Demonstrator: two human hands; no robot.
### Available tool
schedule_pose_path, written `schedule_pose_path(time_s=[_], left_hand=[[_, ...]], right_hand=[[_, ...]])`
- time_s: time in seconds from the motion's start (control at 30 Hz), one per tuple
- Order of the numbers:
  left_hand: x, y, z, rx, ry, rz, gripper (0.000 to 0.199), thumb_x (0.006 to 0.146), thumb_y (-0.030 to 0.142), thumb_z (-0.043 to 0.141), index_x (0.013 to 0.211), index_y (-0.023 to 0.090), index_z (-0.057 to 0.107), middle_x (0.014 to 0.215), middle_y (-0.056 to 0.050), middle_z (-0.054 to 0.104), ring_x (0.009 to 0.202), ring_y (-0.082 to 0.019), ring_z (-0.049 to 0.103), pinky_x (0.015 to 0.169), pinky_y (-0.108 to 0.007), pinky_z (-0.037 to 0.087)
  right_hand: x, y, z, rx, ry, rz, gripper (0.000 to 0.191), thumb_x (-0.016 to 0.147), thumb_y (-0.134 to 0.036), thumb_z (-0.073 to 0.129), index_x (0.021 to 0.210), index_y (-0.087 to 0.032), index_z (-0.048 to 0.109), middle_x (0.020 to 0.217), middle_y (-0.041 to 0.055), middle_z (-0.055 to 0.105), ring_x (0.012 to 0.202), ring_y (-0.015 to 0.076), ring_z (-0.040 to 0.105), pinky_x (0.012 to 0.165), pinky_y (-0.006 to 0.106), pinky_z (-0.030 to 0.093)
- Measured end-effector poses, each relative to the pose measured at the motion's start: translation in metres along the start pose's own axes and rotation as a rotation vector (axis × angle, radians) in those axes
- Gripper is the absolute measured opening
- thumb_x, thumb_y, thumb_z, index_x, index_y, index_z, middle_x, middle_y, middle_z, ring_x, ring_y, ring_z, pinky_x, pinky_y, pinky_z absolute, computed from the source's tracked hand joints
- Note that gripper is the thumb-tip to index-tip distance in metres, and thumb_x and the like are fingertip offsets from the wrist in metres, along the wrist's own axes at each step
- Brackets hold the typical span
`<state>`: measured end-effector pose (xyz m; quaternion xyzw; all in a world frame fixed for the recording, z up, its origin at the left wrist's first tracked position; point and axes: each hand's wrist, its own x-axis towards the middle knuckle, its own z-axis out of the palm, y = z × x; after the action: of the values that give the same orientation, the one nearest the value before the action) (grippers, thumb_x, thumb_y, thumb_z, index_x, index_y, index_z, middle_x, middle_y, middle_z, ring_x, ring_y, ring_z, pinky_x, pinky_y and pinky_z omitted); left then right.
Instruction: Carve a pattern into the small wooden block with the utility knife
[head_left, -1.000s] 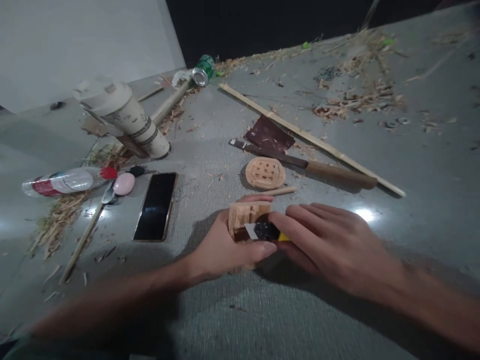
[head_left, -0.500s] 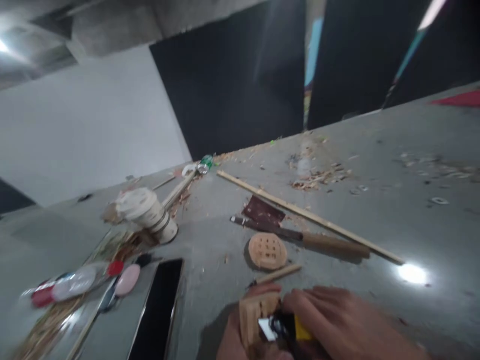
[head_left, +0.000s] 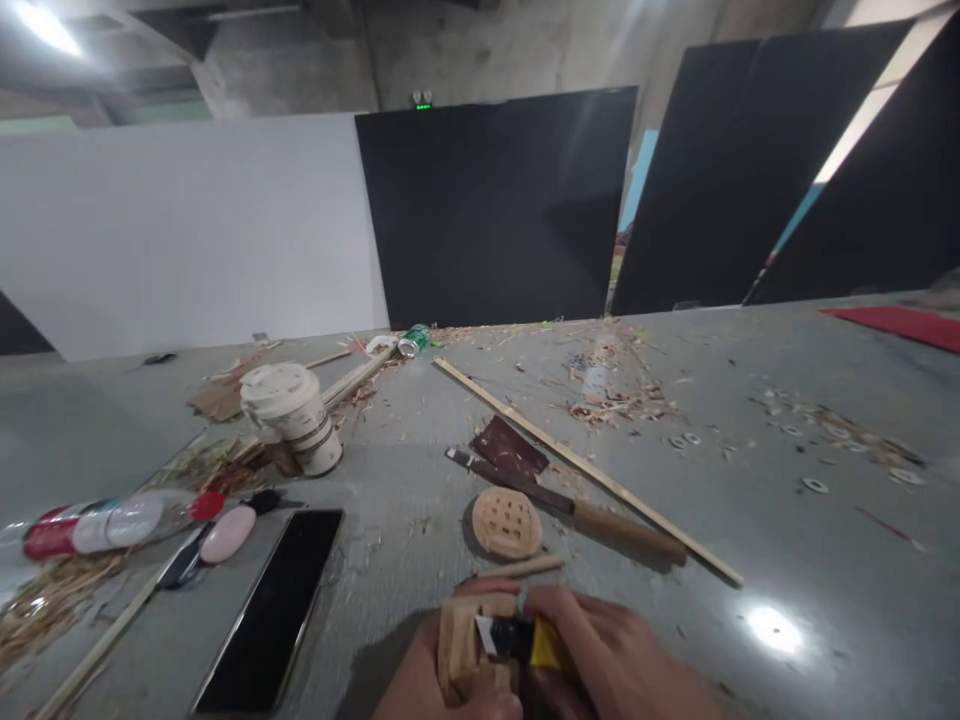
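One small wooden block (head_left: pixel 459 640) sits low in the middle, up in the left hand (head_left: pixel 420 672). The left hand is closed around it, with fingers behind and the thumb in front. The right hand (head_left: pixel 619 650) grips one yellow and black cutter (head_left: pixel 551 645). Its one pale blade (head_left: pixel 486 635) is right at the block's carved side, but I can't tell if it is cutting.

Just past the hands lies one thin wooden stick (head_left: pixel 529 567). Behind that is one round wooden piece (head_left: pixel 506 522) with rows of little holes, too small to count well. Next comes one long knife (head_left: pixel 630 532) with a brown wooden handle. It lies by one dark red-brown sheet (head_left: pixel 510 447), and one long pale strip (head_left: pixel 589 470) runs along behind them.

On the left are one black phone (head_left: pixel 274 610), one pink round thing (head_left: pixel 228 534) and one clear bottle (head_left: pixel 131 522) on its side with a red cap (head_left: pixel 206 505). One white cup (head_left: pixel 292 415) with a lid stands farther back. One green can (head_left: pixel 414 341) lies near the far edge. Many wood bits (head_left: pixel 615 405) and several small rings (head_left: pixel 815 485) are spread on the right.
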<state>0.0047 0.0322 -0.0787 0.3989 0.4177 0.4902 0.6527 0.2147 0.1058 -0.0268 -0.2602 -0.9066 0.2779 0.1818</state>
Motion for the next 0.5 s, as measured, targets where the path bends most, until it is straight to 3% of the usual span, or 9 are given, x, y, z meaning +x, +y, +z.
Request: schedule_pose_path(time_s=[0.17,0.5], left_hand=[[-0.008,0.03,0.015,0.085,0.012,0.073,0.065,0.064,0.042,0.089,0.125,0.036,0.067,0.128,-0.006,0.073,0.124,-0.037,0.068,0.109,-0.052,0.052],[-0.017,0.041,0.017,0.097,0.057,0.03,0.068,0.075,0.043,0.086,0.135,0.026,0.058,0.132,-0.009,0.069,0.114,-0.027,0.068,0.1,-0.042,0.053]], right_hand=[[0.0,-0.013,-0.013,-0.007,-0.002,0.027,0.026,0.099,-0.029,0.053,0.123,-0.023,0.058,0.114,0.0136,0.078,0.098,0.0281,0.076,0.081,0.04,0.058],[0.003,-0.02,-0.019,-0.187,-0.017,0.023,0.018,0.102,-0.033,0.05,0.102,-0.019,0.061,0.095,0.0109,0.072,0.086,0.025,0.067,0.074,0.036,0.046]])
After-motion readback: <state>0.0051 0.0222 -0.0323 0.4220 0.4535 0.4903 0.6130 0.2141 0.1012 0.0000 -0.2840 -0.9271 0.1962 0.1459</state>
